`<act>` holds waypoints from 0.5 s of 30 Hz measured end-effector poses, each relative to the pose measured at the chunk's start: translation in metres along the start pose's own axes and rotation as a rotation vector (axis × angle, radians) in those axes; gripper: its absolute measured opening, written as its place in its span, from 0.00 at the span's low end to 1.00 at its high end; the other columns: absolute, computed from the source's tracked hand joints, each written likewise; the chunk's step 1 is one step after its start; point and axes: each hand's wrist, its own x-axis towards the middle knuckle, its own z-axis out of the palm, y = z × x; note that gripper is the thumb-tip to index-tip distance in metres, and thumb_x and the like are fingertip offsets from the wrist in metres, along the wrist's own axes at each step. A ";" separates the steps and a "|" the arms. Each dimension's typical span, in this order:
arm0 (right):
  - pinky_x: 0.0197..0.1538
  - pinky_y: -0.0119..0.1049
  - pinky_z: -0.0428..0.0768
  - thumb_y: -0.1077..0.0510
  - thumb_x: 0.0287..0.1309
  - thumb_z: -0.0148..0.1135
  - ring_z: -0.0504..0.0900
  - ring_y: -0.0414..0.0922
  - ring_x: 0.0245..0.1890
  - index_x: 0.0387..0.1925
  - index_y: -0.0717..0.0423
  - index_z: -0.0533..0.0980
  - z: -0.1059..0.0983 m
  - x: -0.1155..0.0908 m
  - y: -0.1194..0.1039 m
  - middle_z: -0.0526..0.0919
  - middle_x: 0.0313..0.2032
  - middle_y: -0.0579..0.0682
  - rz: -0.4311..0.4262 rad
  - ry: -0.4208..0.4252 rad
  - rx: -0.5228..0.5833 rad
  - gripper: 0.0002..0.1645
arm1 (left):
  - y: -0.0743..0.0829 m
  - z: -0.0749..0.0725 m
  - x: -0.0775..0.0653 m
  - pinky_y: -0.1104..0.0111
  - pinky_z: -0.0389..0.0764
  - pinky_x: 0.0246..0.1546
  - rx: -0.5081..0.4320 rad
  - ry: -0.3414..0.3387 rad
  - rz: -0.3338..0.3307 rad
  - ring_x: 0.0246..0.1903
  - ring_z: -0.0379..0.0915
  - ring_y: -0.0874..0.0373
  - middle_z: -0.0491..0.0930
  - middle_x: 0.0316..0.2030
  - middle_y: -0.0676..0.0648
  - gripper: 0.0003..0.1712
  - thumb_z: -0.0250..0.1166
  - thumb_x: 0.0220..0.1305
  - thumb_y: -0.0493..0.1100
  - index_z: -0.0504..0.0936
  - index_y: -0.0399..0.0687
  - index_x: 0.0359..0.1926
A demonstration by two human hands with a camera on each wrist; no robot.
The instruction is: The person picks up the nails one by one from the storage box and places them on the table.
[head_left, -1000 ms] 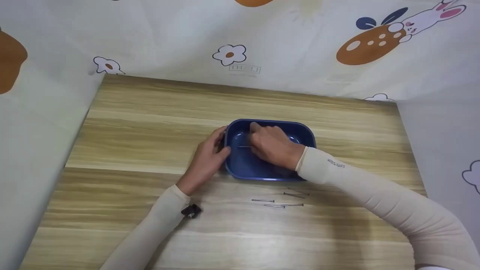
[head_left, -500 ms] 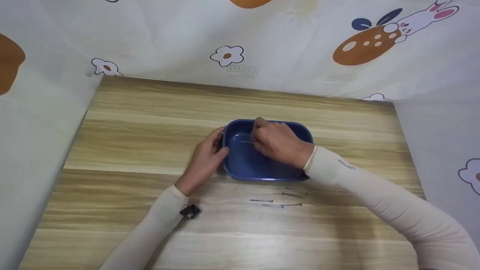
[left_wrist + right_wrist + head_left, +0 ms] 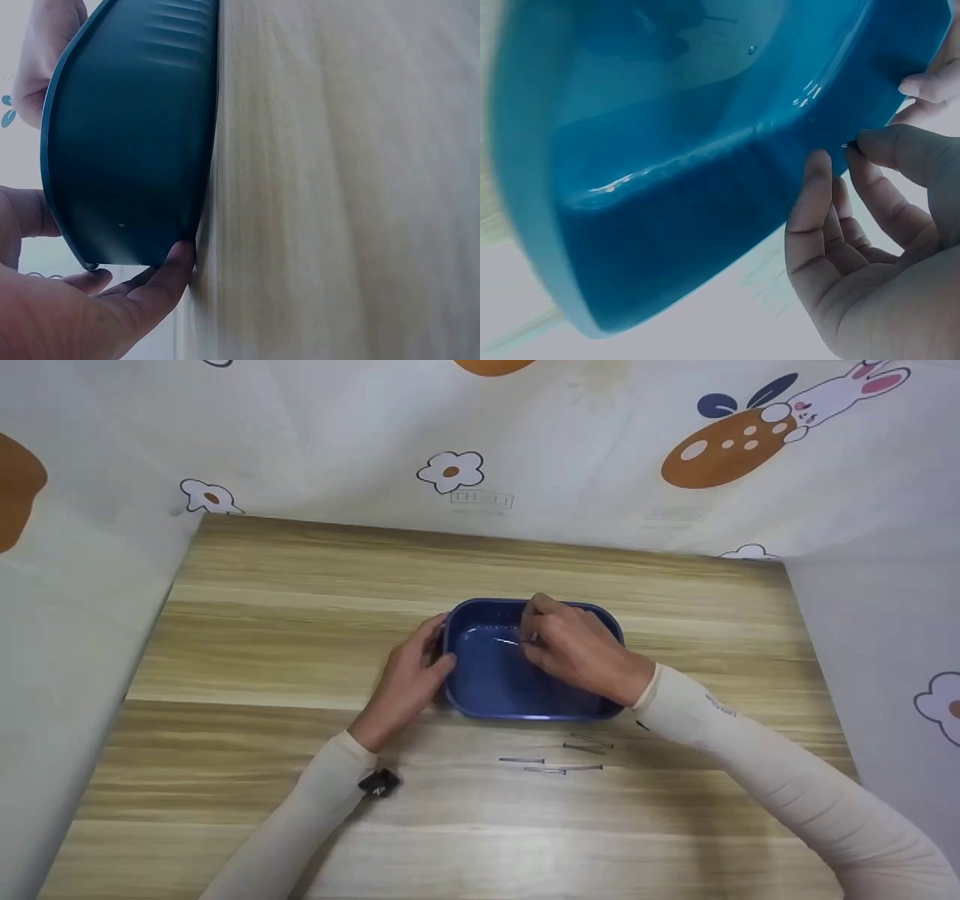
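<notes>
A blue plastic basin (image 3: 517, 690) stands on the wooden table. At its left end, my left hand (image 3: 409, 667) grips it, thumb over the rim and fingers along the outer wall, as the left wrist view shows. Above the basin's inside, near the far rim, my right hand (image 3: 574, 649) pinches a thin metal nail (image 3: 507, 641) between thumb and fingertips; the shaft points left. In the right wrist view only a small end of the nail (image 3: 847, 145) shows at the fingertips. Several loose nails (image 3: 521, 760) lie on the table just in front of the basin.
The wooden table (image 3: 285, 615) reaches back to a wall covering (image 3: 337, 427) printed with flowers and a rabbit. A small black device (image 3: 380, 783) sits at the left wrist, beside the sleeve.
My right hand has shifted to the right above the basin with the nail, and the nail has tilted a little. The left hand keeps its grip on the basin; the loose nails lie as before.
</notes>
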 end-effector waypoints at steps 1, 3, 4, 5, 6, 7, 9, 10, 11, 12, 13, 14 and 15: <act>0.41 0.52 0.90 0.63 0.66 0.70 0.88 0.52 0.38 0.38 0.55 0.90 -0.001 -0.002 0.001 0.83 0.46 0.52 0.003 0.007 0.008 0.05 | 0.000 0.000 0.000 0.54 0.79 0.72 0.001 0.002 0.002 0.69 0.77 0.47 0.82 0.68 0.39 0.36 0.62 0.72 0.34 0.72 0.44 0.80; 0.42 0.51 0.90 0.64 0.65 0.71 0.88 0.51 0.39 0.38 0.56 0.90 -0.002 -0.007 0.001 0.84 0.46 0.52 0.008 0.026 0.022 0.05 | 0.000 0.000 0.000 0.53 0.78 0.73 0.002 0.001 0.004 0.69 0.77 0.47 0.82 0.68 0.39 0.36 0.62 0.72 0.34 0.72 0.44 0.80; 0.42 0.50 0.90 0.64 0.65 0.71 0.88 0.51 0.39 0.38 0.56 0.90 -0.003 -0.010 0.002 0.84 0.46 0.52 0.011 0.033 0.031 0.04 | 0.001 0.000 0.000 0.54 0.78 0.73 0.003 0.001 0.004 0.69 0.77 0.47 0.82 0.68 0.40 0.36 0.62 0.72 0.34 0.72 0.44 0.80; 0.42 0.49 0.90 0.64 0.65 0.71 0.88 0.50 0.39 0.38 0.57 0.90 -0.003 -0.013 0.002 0.84 0.46 0.52 0.012 0.042 0.039 0.04 | 0.001 0.000 0.001 0.54 0.78 0.73 0.004 0.001 0.004 0.69 0.77 0.47 0.82 0.68 0.40 0.36 0.62 0.72 0.34 0.72 0.44 0.80; 0.42 0.49 0.90 0.65 0.65 0.71 0.87 0.49 0.39 0.37 0.57 0.90 -0.004 -0.015 0.002 0.84 0.46 0.52 0.014 0.046 0.048 0.03 | 0.001 0.000 0.001 0.54 0.77 0.74 0.004 0.001 0.003 0.70 0.77 0.47 0.82 0.69 0.40 0.36 0.63 0.72 0.34 0.72 0.44 0.80; 0.42 0.48 0.90 0.65 0.65 0.71 0.87 0.49 0.39 0.37 0.57 0.90 -0.004 -0.018 0.002 0.84 0.46 0.51 0.016 0.050 0.055 0.03 | 0.001 0.000 0.001 0.54 0.77 0.74 0.004 0.000 0.002 0.70 0.76 0.47 0.81 0.69 0.40 0.36 0.63 0.72 0.34 0.72 0.44 0.80; 0.43 0.47 0.89 0.65 0.66 0.72 0.87 0.47 0.39 0.36 0.56 0.89 -0.004 -0.023 0.002 0.84 0.46 0.51 0.019 0.056 0.061 0.04 | 0.000 0.000 0.001 0.54 0.76 0.75 0.001 0.001 0.002 0.71 0.76 0.47 0.81 0.69 0.40 0.36 0.63 0.72 0.33 0.72 0.44 0.80; 0.43 0.46 0.89 0.65 0.66 0.72 0.87 0.47 0.40 0.36 0.55 0.89 -0.004 -0.026 0.002 0.84 0.46 0.50 0.020 0.057 0.062 0.04 | 0.000 0.000 0.001 0.54 0.76 0.75 0.002 0.002 0.001 0.71 0.76 0.47 0.81 0.69 0.40 0.36 0.63 0.72 0.33 0.73 0.44 0.80; 0.44 0.46 0.89 0.65 0.66 0.72 0.87 0.47 0.40 0.36 0.55 0.89 -0.004 -0.028 0.002 0.84 0.47 0.50 0.020 0.060 0.063 0.04 | 0.000 0.000 0.000 0.54 0.76 0.75 0.001 0.002 0.002 0.71 0.76 0.46 0.81 0.69 0.40 0.36 0.63 0.72 0.33 0.73 0.44 0.80; 0.44 0.45 0.90 0.65 0.66 0.72 0.87 0.46 0.41 0.36 0.55 0.89 -0.004 -0.031 0.002 0.84 0.47 0.50 0.020 0.061 0.066 0.04 | 0.000 0.000 0.000 0.54 0.76 0.75 0.001 0.003 0.004 0.71 0.76 0.46 0.81 0.69 0.40 0.36 0.63 0.72 0.33 0.73 0.44 0.80; 0.45 0.45 0.90 0.65 0.66 0.72 0.87 0.47 0.41 0.36 0.55 0.89 -0.004 -0.033 0.002 0.84 0.47 0.51 0.018 0.063 0.066 0.04 | 0.000 0.000 0.000 0.53 0.76 0.75 0.002 0.003 0.006 0.71 0.76 0.46 0.81 0.69 0.39 0.36 0.63 0.72 0.33 0.72 0.44 0.80; 0.45 0.45 0.90 0.65 0.66 0.73 0.87 0.47 0.42 0.36 0.55 0.89 -0.003 -0.035 0.002 0.84 0.48 0.51 0.016 0.070 0.065 0.04 | 0.000 0.000 0.000 0.53 0.76 0.75 0.002 0.003 0.008 0.71 0.76 0.46 0.82 0.69 0.39 0.36 0.63 0.72 0.33 0.72 0.44 0.80; 0.46 0.45 0.90 0.65 0.66 0.73 0.88 0.47 0.43 0.36 0.55 0.89 -0.003 -0.037 0.002 0.84 0.48 0.51 0.015 0.075 0.062 0.03 | 0.000 0.000 0.000 0.53 0.75 0.76 0.004 0.003 0.009 0.71 0.76 0.45 0.82 0.69 0.39 0.36 0.63 0.72 0.33 0.72 0.44 0.80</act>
